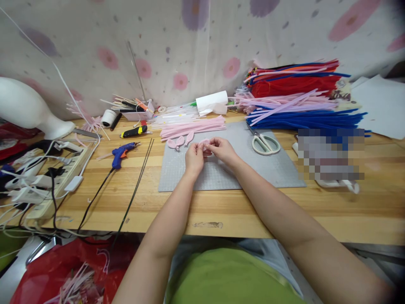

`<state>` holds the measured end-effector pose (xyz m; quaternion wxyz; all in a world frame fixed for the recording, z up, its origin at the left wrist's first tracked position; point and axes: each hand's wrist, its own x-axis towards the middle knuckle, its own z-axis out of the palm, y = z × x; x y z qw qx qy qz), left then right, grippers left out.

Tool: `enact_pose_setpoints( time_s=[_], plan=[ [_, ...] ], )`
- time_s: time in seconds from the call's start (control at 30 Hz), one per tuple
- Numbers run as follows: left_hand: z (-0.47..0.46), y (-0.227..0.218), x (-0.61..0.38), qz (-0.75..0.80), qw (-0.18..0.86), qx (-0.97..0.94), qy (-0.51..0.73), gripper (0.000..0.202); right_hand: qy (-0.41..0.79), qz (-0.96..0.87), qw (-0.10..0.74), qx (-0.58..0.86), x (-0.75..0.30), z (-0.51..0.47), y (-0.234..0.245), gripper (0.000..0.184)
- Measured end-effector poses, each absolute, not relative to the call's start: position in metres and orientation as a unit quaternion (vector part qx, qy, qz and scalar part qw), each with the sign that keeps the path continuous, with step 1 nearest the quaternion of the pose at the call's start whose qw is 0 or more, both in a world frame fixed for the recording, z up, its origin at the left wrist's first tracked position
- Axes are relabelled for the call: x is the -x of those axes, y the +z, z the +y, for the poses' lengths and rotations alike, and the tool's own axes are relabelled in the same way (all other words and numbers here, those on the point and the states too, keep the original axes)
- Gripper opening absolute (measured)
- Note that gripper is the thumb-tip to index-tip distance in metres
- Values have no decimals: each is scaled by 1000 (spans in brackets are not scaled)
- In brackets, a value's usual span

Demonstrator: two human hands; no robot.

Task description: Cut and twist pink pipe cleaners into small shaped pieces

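Observation:
My left hand (195,159) and my right hand (222,150) meet over the grey cutting mat (253,175). Between them they pinch a pale pink pipe cleaner piece (204,143), mostly covered by my fingers. Just left of my hands lie a few finished-looking pink pipe cleaner loops (176,143), shaped like petals. Behind these, a bundle of straight pink pipe cleaners (193,126) rests across the mat's back edge. Scissors with pale green handles (266,144) lie on the mat to the right of my right hand.
A blue hot glue gun (120,155), a yellow-black utility knife (134,131) and thin dark green stems (136,190) lie left. A power strip (60,181) with tangled cables is further left. Blue pipe cleaners (303,119) are piled back right. A red bag (41,270) hangs below the table edge.

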<state>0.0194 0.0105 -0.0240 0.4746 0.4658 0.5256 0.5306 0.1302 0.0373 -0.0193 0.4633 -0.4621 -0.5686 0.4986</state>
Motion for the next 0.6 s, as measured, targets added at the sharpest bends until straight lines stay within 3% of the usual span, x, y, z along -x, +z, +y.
enact_pose_setpoints(
  time_s=[0.17, 0.33, 0.6],
  plan=[
    [7, -16, -17, 508, 543, -445, 498, 25, 518, -553, 465, 458, -135, 35, -17, 20],
    [7, -16, -18, 512, 543, -428, 509, 22, 548, -567, 436, 434, -138, 33, -13, 24],
    [13, -26, -20, 507, 529, -407, 545, 16, 440, -589, 468, 491, -132, 37, -16, 20]
  ],
)
